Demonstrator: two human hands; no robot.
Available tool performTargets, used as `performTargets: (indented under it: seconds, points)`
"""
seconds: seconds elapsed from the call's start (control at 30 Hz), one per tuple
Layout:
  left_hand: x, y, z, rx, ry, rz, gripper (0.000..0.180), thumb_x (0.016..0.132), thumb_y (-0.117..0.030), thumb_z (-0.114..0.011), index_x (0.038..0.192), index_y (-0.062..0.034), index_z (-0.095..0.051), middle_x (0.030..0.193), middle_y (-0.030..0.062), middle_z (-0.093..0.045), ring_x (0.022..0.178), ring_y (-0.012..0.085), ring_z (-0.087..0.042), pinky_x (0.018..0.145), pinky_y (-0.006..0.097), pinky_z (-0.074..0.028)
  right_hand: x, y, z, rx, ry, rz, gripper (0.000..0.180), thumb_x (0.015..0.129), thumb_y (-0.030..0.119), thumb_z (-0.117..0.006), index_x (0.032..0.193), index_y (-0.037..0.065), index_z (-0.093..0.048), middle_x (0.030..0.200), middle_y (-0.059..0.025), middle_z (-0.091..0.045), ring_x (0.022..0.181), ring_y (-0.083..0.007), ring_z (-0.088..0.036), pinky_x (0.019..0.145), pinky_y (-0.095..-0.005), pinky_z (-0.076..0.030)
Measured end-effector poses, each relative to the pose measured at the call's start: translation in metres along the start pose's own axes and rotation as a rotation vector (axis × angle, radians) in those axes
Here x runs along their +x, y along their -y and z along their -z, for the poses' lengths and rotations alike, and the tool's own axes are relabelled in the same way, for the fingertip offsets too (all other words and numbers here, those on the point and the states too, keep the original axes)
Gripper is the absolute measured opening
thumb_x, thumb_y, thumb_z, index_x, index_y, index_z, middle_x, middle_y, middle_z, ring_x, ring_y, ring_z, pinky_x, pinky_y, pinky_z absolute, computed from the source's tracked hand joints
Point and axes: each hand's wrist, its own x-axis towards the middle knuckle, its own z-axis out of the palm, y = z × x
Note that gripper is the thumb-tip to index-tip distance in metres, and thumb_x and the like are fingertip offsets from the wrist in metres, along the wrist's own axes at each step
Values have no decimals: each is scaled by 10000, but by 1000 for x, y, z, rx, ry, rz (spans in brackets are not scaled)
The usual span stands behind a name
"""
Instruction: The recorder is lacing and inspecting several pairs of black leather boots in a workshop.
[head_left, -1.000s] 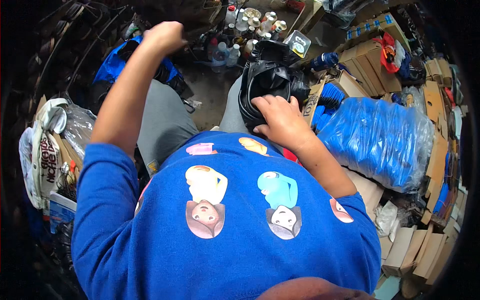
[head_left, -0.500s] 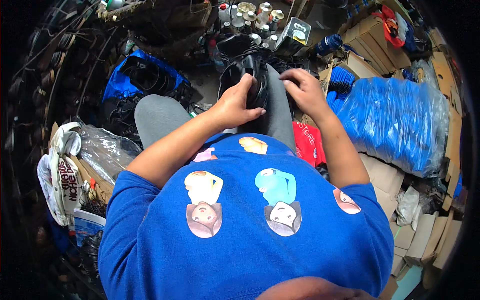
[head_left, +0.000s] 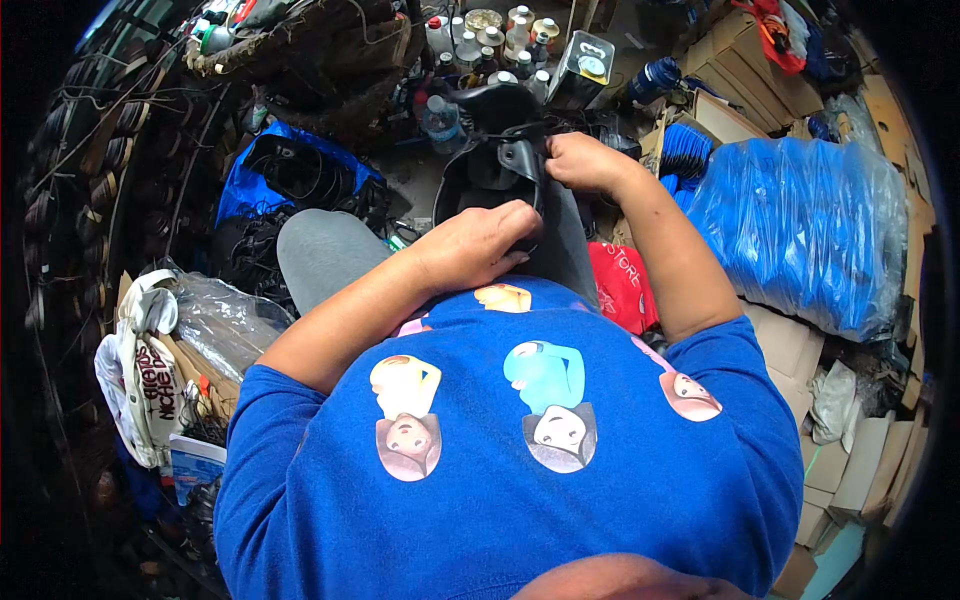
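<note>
A black leather piece with an open, hollow shape (head_left: 505, 165), like a shoe or boot upper, stands over my right thigh. Its wide flap points away from me, and a round fitting shows on its side. My left hand (head_left: 478, 243) is closed on its near edge, the thumb side uppermost and the fingertips partly hidden. At the right edge of the leather, my right hand (head_left: 588, 163) has its fingers bent into a pinch. Whatever lies between those fingertips is too small or too hidden to make out.
Several bottles (head_left: 490, 45) and a metal can (head_left: 583, 70) stand beyond my knees. A blue bag with black items (head_left: 290, 165) lies to the left. On the right are plastic-wrapped blue stacks (head_left: 800, 235), a red bag (head_left: 622, 287) and cardboard (head_left: 750, 70).
The black leather piece has turned, showing more of its hollow inside. My left hand has slid lower and nearer to me. My right hand has moved left to the piece's edge.
</note>
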Motion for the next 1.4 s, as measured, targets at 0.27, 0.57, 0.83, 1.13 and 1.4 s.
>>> performTargets:
  seconds: [0.27,0.57,0.83,1.13,1.4]
  points:
    - [-8,5,-7,-138,-228,354,353,821,-212,-626,1038,3,-448,864,169,-602,741,280,-611,672,357,-474,-26,-48,-35,1078,-109,-6,344,813,176,-602,1117,23,-552,964,-20,-616,782,-131,-562,665,-234,-424]
    - [10,1,-1,126,94,376,309,891,-300,-517,897,4,-462,689,210,-572,664,361,-591,600,433,-436,-47,-37,-23,1595,64,165,262,849,174,-610,1079,57,-568,923,19,-621,785,-85,-588,720,-210,-468]
    - [17,-12,5,121,313,176,402,850,-396,-538,908,-10,-440,736,248,-579,732,423,-569,622,476,-434,-53,3,-13,1205,-217,-121,183,808,178,-660,921,37,-630,852,0,-623,792,-78,-546,740,-220,-424]
    - [38,-31,-9,268,462,221,421,797,-350,-588,993,3,-472,691,215,-604,701,401,-597,637,483,-461,-57,31,-2,526,-511,11,266,754,238,-699,815,-2,-602,793,-35,-556,738,-116,-514,671,-264,-411]
    - [49,-15,-21,305,382,149,529,806,-504,-535,963,2,-523,687,230,-606,690,409,-601,658,467,-474,-37,22,-20,805,-735,166,224,814,187,-644,725,1,-556,763,-31,-520,716,-148,-515,697,-257,-406]
